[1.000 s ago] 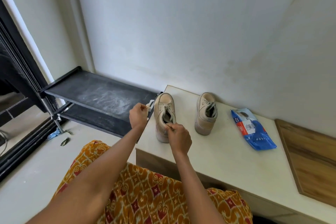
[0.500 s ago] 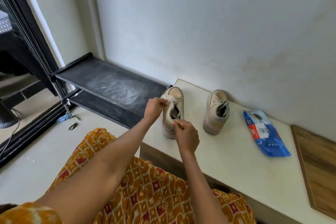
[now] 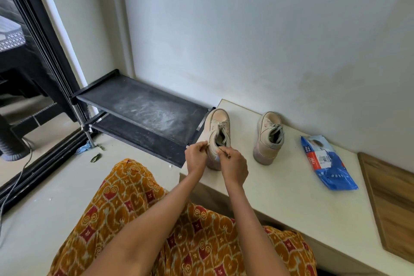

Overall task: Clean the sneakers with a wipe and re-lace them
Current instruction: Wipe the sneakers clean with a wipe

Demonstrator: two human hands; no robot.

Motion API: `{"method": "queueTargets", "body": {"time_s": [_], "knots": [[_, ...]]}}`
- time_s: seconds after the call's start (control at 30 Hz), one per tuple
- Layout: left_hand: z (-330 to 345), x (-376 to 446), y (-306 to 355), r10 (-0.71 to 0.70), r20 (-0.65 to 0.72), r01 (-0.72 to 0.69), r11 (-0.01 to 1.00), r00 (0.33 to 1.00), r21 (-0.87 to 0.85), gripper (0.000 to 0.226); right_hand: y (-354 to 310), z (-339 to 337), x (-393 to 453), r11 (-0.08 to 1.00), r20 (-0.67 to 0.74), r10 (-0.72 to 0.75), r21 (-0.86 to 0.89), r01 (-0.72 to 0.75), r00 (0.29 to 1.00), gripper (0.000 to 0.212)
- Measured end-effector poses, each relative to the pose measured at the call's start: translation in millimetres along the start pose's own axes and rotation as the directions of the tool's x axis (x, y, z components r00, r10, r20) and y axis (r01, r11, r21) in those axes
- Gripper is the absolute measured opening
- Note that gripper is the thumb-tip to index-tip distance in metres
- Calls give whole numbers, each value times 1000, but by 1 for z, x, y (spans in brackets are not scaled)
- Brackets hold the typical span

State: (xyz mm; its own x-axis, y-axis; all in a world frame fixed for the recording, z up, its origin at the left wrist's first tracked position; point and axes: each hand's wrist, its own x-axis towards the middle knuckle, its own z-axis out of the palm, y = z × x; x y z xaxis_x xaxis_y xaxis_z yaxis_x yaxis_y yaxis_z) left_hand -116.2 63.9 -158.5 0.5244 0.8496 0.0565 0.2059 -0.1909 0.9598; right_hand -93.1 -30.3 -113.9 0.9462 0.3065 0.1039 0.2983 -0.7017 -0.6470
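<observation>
Both hands, left (image 3: 197,156) and right (image 3: 233,163), pinched lace ends at the heel of the left sneaker (image 3: 217,132) at frame centre, lacing apparently nearly finished; the other sneaker (image 3: 267,136) stood laced beside it.

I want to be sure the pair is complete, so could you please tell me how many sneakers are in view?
2. The left sneaker stands at the bench's left end, with the left hand and right hand pinching at its heel. The right sneaker stands apart, nearer the blue wipes pack. None seems hidden.
</observation>
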Motion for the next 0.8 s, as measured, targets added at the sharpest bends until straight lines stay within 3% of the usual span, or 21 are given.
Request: {"method": "queueTargets", "body": {"time_s": [0.17, 0.3, 0.5, 0.8], "knots": [[4, -20, 1, 28, -46, -28, 1000, 999, -2, 25, 1, -6, -2, 1000, 11, 19, -22, -18, 1000, 25], [3, -19, 1, 33, 36, -32, 999, 999, -23, 23, 4, -9, 0, 999, 28, 7, -44, -6, 1000, 25], [-2, 7, 11, -141, 171, 151, 987, 975, -49, 29, 0, -7, -2, 1000, 29, 6, -31, -5, 1000, 24], [-8, 10, 6, -154, 49, 152, 987, 987, 50, 17, -3, -3, -4, 1000, 1, 13, -10, -13, 1000, 23]]}}
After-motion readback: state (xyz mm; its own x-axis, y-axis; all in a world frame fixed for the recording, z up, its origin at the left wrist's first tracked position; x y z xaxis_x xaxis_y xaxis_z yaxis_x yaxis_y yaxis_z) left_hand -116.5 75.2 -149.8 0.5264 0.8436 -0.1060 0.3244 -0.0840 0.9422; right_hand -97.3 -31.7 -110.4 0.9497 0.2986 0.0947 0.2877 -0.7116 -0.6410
